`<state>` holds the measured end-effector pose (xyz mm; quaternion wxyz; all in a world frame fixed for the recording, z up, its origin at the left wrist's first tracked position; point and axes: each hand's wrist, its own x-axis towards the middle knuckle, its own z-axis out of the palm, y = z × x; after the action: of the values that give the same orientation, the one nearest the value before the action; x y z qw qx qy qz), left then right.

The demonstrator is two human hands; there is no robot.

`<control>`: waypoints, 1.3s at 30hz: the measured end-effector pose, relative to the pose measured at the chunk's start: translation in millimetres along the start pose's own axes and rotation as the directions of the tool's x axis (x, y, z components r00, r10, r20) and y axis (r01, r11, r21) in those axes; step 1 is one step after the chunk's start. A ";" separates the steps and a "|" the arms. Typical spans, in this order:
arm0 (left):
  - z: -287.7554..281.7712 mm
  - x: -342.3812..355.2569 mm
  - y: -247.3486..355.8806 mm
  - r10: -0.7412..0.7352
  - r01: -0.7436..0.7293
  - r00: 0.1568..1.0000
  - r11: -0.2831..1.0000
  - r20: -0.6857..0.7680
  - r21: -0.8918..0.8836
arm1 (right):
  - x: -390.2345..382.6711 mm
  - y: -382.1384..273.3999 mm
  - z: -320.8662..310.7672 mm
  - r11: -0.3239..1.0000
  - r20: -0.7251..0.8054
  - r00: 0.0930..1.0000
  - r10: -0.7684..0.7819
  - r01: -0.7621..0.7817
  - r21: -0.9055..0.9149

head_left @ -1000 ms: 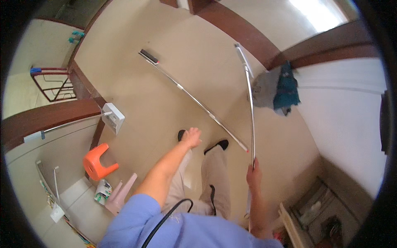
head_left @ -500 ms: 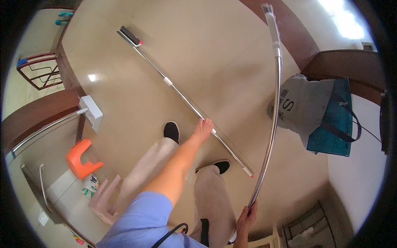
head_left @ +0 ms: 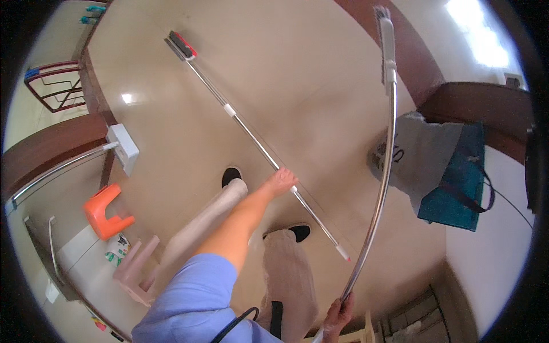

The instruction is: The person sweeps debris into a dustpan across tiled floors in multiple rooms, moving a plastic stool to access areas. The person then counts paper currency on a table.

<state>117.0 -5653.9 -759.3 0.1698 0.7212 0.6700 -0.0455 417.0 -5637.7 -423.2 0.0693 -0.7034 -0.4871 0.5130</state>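
left hand grip: closed round floor pole (mid-shaft, red-black head far beyond) | right hand grip: clenched on upright pole, low end

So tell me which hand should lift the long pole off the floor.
Left. The left hand is already down on the floor pole, while the right hand is gripping the upright curved pole.

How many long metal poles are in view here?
2. One pole lies on the floor, the left hand touching it. The other pole is held upright by the right hand. None seems hidden.
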 end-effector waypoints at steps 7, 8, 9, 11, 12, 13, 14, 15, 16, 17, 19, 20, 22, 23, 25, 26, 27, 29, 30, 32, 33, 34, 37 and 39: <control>-147.8 -15.7 -19.0 0.064 -0.064 0.998 0.998 -0.019 -0.009 | -66.9 -108.4 -47.2 0.985 -0.054 0.988 -0.144 0.149 0.089; -166.9 -21.0 -23.2 0.055 -0.057 0.995 0.998 -0.081 -0.027 | -79.8 -131.4 -60.8 0.988 -0.054 0.992 -0.117 0.122 0.100; -185.2 -24.1 -30.2 0.047 -0.053 0.988 0.998 -0.150 -0.041 | -89.9 -151.5 -72.7 0.988 -0.057 0.994 -0.095 0.101 0.113; -223.4 -38.5 -44.3 -0.006 -0.016 0.968 0.996 -0.249 -0.087 | -111.0 -178.2 -109.6 0.972 -0.077 0.995 0.064 -0.045 0.229; -242.3 -42.7 -52.7 -0.024 -0.013 0.952 0.993 -0.305 -0.118 | -118.3 -202.0 -132.7 0.595 0.032 0.872 0.489 -0.360 0.718; -265.7 -44.3 -61.2 -0.042 0.002 0.957 0.990 -0.286 -0.139 | -132.5 -226.5 -150.3 0.748 0.001 0.935 0.355 -0.284 0.600; -287.7 -48.2 -69.0 -0.068 0.027 0.962 0.987 -0.264 -0.158 | -146.9 -246.9 -166.6 0.869 -0.006 0.978 0.208 -0.182 0.460; -310.5 -50.1 -82.6 -0.090 0.048 0.967 0.983 -0.240 -0.178 | -157.0 -265.0 -176.4 0.950 0.002 0.998 0.063 -0.060 0.307; -333.6 -51.1 -96.7 -0.129 0.090 0.972 0.976 -0.196 -0.199 | -160.9 -278.9 -188.7 0.959 -0.011 1.000 0.021 -0.017 0.282; -354.3 -53.1 -109.2 -0.171 0.134 0.973 0.965 -0.153 -0.225 | -165.6 -290.1 -202.4 0.968 -0.025 0.999 -0.022 0.028 0.249; -397.7 -59.8 -133.0 -0.265 0.216 0.957 0.924 -0.121 -0.315 | -177.2 -312.6 -208.8 0.980 -0.055 0.997 -0.046 0.056 0.194; -427.3 -67.4 -145.4 -0.312 0.243 0.940 0.897 -0.139 -0.370 | -181.3 -320.3 -205.5 0.982 -0.074 0.997 -0.033 0.046 0.185; -470.7 -64.9 -173.2 -0.387 0.262 0.898 0.854 -0.211 -0.449 | -192.3 -336.8 -186.0 0.943 -0.144 0.988 0.058 -0.007 0.332; -488.2 -57.4 -183.3 -0.408 0.261 0.878 0.846 -0.250 -0.466 | -195.6 -334.9 -176.9 0.943 -0.146 0.989 0.028 0.022 0.332; -518.8 -55.1 -213.1 -0.468 0.235 0.805 0.815 -0.364 -0.529 | -192.7 -325.0 -160.0 0.948 -0.119 0.992 -0.032 0.068 0.310; -533.3 -60.3 -238.8 -0.503 0.211 0.744 0.801 -0.440 -0.560 | -183.4 -322.8 -149.4 0.949 -0.060 0.997 -0.038 0.055 0.310; -549.3 -60.1 -256.6 -0.523 0.164 0.683 0.790 -0.510 -0.591 | -177.0 -316.8 -140.4 0.950 -0.021 0.999 -0.037 0.041 0.308; -585.8 -55.4 -291.5 -0.654 0.169 0.556 0.692 -0.512 -0.701 | -165.2 -321.5 -119.8 0.943 0.028 0.999 -0.046 0.034 0.331; -605.0 -51.6 -305.4 -0.710 0.158 0.495 0.639 -0.500 -0.753 | -162.8 -324.5 -110.0 0.933 0.037 0.998 -0.055 0.038 0.358; -636.3 -39.5 -335.1 -0.771 0.253 0.409 0.609 -0.487 -0.752 | -148.2 -327.9 -102.7 0.938 0.109 0.985 -0.132 0.088 0.336; -650.7 -33.7 -348.2 -0.801 0.302 0.360 0.586 -0.479 -0.752 | -138.0 -330.2 -98.2 0.934 0.103 0.983 -0.154 0.110 0.341; -664.7 -29.1 -361.0 -0.816 0.298 0.341 0.565 -0.467 -0.769 | -127.2 -334.1 -91.7 0.929 0.100 0.979 -0.176 0.132 0.345; -695.0 -6.1 -390.1 -0.845 0.273 0.315 0.517 -0.432 -0.811 | -102.3 -360.6 -79.0 0.921 0.137 0.972 -0.189 0.128 0.368; -697.2 -1.9 -419.5 -0.865 0.267 0.282 0.487 -0.416 -0.832 | -69.0 -364.1 -71.6 0.918 0.181 0.961 -0.210 0.130 0.375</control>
<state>-407.9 -5423.8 -181.8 0.0356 0.2331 0.8615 0.4497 250.0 -5473.2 -127.4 0.1875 -0.5732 -0.4494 0.6590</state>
